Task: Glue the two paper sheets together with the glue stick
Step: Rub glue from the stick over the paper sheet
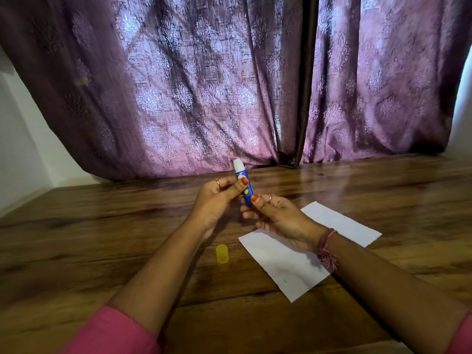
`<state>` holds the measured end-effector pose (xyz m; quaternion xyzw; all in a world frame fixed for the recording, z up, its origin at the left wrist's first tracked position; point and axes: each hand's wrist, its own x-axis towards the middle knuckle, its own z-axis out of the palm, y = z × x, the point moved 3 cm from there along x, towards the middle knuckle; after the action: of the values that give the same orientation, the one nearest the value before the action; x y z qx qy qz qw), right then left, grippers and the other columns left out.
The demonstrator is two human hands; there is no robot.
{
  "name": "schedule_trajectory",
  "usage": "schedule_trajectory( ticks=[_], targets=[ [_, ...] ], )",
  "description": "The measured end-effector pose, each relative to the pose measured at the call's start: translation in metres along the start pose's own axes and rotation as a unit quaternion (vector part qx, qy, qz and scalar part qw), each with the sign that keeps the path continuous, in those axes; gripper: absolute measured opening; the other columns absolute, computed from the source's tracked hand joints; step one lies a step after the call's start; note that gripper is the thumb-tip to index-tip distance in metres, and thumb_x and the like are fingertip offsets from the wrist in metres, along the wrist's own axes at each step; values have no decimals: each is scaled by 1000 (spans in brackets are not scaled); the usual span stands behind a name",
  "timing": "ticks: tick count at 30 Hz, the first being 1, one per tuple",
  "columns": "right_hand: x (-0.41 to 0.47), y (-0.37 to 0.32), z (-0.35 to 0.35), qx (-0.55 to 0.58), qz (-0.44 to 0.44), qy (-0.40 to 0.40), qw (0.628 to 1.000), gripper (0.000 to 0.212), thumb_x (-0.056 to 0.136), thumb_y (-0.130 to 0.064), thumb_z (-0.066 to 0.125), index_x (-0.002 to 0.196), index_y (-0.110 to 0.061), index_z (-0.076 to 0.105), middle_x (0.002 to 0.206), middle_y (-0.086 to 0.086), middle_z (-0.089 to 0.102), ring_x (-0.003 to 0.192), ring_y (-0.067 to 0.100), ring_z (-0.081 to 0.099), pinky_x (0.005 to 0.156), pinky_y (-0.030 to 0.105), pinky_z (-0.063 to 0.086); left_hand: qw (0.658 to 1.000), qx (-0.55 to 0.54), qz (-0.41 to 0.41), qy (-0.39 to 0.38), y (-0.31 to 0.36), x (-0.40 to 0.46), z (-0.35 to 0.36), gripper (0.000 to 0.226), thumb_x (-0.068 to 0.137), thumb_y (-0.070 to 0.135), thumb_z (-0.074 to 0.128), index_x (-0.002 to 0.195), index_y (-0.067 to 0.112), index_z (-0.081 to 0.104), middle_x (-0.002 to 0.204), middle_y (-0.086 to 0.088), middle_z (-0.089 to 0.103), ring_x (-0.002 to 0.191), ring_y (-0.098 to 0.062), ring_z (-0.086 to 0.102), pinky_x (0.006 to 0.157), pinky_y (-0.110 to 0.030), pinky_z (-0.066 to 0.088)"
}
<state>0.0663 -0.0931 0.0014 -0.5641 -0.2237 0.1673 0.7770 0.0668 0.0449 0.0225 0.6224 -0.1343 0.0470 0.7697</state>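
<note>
Both my left hand (217, 198) and right hand (275, 215) pinch the uncapped glue stick (244, 185) upright, and the nearer paper sheet (281, 264) lies just below my right wrist.

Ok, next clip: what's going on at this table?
A person holds a blue glue stick upright in both hands: the left hand grips its upper body, the right hand pinches its base. Its white glue tip is exposed, and the yellow plastic cap lies on the wooden table. Two white paper sheets lie apart, nothing visibly glued yet.
</note>
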Motion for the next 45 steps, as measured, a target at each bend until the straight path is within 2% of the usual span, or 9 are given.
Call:
schedule_trajectory(
  ticks=[7,12,18,24,30,33,36,39,45],
  targets=[
    [-2,-3,1,45,27,-18,998,25,98,-19,43,110,-4,60,84,5,68,71,6,67,54,16,51,1000,24,8,0,2,0,-1,20,73,32,75,82,14,73,83,-23,63,64,-26,58,66,-36,51],
    [-1,-4,-2,-33,-30,29,999,16,94,-14,53,103,-11,65,88,3,68,73,2,64,56,14,46,999,32,17,15,3,3,-5,19,69,30,74,82,16,76,82,-8,73,73,-21,67,79,-40,54],
    [0,-1,-4,-39,-39,39,998,11,86,-11,62,96,-12,68,82,-1,71,76,5,65,63,15,51,1000,11,-4,16,-1,1,-3,26,67,27,79,88,11,74,91,-21,71,82,-34,65,84,-60,49],
    [0,-4,-6,89,-11,24,996,41,81,-11,64,118,4,57,95,12,70,85,16,70,74,22,57,1000,5,9,-11,0,0,5,18,67,22,75,83,15,77,82,-6,74,72,-13,69,62,-24,56],
    [1,-6,-9,144,-20,10,989,44,79,-9,64,120,3,55,95,13,71,83,16,70,73,23,58,999,-8,7,-31,-1,-1,8,22,67,27,77,86,16,76,82,-5,74,68,-12,67,66,-25,57],
    [2,-7,-13,151,-31,26,988,43,77,-10,65,118,3,57,93,12,72,82,14,71,73,22,58,1000,10,-2,-23,0,-2,8,26,67,33,77,88,18,76,89,-10,74,76,-18,68,76,-38,55],
    [2,-14,-19,154,-49,59,985,43,77,-12,65,117,4,58,97,14,71,81,13,70,69,20,57,998,47,17,32,3,-1,1,20,74,33,75,89,19,74,89,-7,74,90,-26,68,82,-44,54],
    [1,-18,-27,165,-55,86,981,35,81,-11,63,113,2,59,93,12,73,79,12,70,66,18,56,973,198,79,92,9,2,-6,14,83,18,70,97,16,70,63,11,63,63,-4,59,59,-17,48],
    [-7,-25,-39,154,-57,100,981,21,85,-8,60,106,-6,61,89,9,74,73,10,69,65,17,56,908,399,117,52,-4,-41,2,10,84,25,67,83,33,61,51,14,45,48,-3,43,49,-21,39]
  ],
)
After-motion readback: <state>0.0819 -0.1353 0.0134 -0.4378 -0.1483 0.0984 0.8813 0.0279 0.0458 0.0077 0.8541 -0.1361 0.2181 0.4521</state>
